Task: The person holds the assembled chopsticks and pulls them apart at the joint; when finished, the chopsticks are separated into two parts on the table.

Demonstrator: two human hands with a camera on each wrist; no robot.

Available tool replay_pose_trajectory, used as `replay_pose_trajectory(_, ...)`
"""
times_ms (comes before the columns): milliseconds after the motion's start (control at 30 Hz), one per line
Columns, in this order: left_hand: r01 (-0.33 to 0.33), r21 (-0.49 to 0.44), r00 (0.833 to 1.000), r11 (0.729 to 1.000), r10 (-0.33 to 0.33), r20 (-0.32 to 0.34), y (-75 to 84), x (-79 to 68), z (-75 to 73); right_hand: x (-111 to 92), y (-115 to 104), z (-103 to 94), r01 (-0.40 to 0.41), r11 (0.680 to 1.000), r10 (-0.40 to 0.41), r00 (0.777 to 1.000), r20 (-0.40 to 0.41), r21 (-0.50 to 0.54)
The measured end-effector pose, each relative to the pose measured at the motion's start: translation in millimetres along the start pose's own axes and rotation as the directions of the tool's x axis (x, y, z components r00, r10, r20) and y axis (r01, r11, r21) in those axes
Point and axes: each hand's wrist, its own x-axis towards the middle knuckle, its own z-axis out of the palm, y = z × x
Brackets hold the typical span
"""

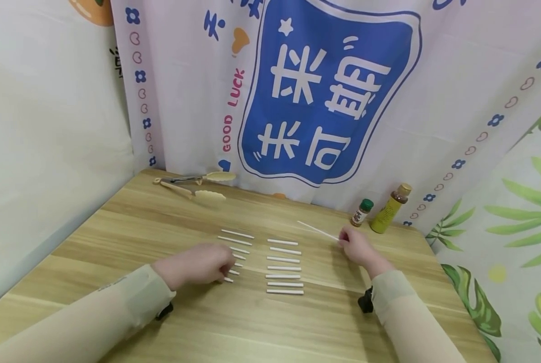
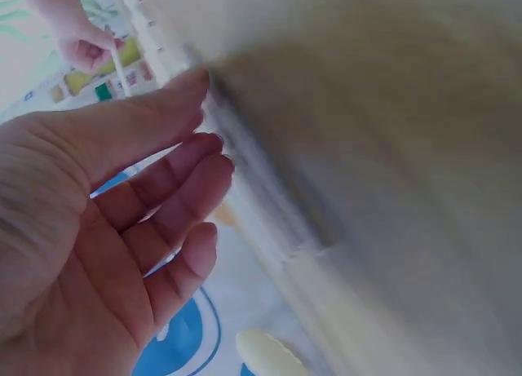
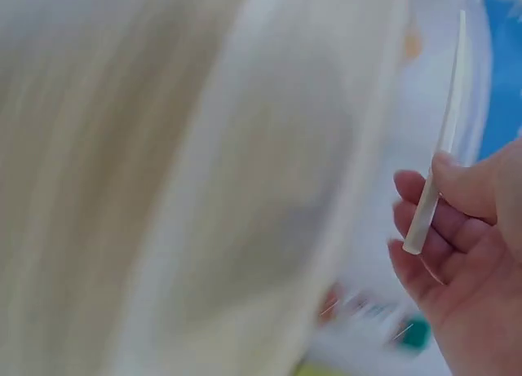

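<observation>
My right hand (image 1: 356, 244) pinches a slim white stick (image 1: 317, 230) between thumb and fingers, above the right side of the wooden table. In the right wrist view this stick (image 3: 451, 107) points up and away, its blunt end below the thumb. My left hand (image 1: 202, 263) is low over the left column of white sticks (image 1: 236, 233), at the lowest one, and covers part of several. The left wrist view shows its loosely bent fingers (image 2: 183, 201) and thumb beside blurred sticks; no grip is visible there. Between the hands lies a second column of white sticks (image 1: 284, 259).
Two pairs of tongs with cream tips (image 1: 211, 195) lie at the back left of the table (image 1: 234, 327). A green-capped jar (image 1: 362, 212) and a yellow-labelled bottle (image 1: 390, 209) stand at the back right. A printed curtain (image 1: 197, 101) hangs behind the table.
</observation>
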Motion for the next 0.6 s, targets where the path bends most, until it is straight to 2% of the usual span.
replay_pose_trajectory(100, -0.026, -0.02, 0.998, 0.999, 0.025, -0.063, 6.8, 7.9, -10.6, -4.3, -37.4, -3.0, 0.113, 0.991, -0.114, 0.993, 0.021, 0.066)
replay_pose_trajectory(167, -0.068, -0.001, 0.987, 0.998, 0.067, -0.148, 13.3, 15.2, -19.4, -9.2, -61.8, -3.4, 0.195, 0.977, -0.199, 0.979, 0.035, 0.092)
replay_pose_trajectory(267, -0.12, 0.067, 0.949, 0.991, 0.134, -0.284, 22.8, 27.1, -30.0, -16.7, -93.7, -1.5, 0.295, 0.952, -0.3, 0.953, 0.046, 0.086)
replay_pose_trajectory(333, -0.133, 0.11, 0.927, 0.985, 0.163, -0.339, 27.0, 34.7, -32.4, -21.5, -109.2, 1.7, 0.351, 0.934, -0.354, 0.934, 0.046, 0.061)
replay_pose_trajectory(433, -0.128, 0.153, 0.917, 0.98, 0.175, -0.358, 30.8, 43.2, -30.2, -28.2, -128.9, 6.7, 0.405, 0.913, -0.407, 0.912, 0.048, 0.052)
replay_pose_trajectory(600, -0.107, 0.177, 0.927, 0.978, 0.163, -0.339, 35.3, 47.8, -22.0, -38.9, -152.0, 14.2, 0.46, 0.886, -0.463, 0.885, 0.042, 0.067)
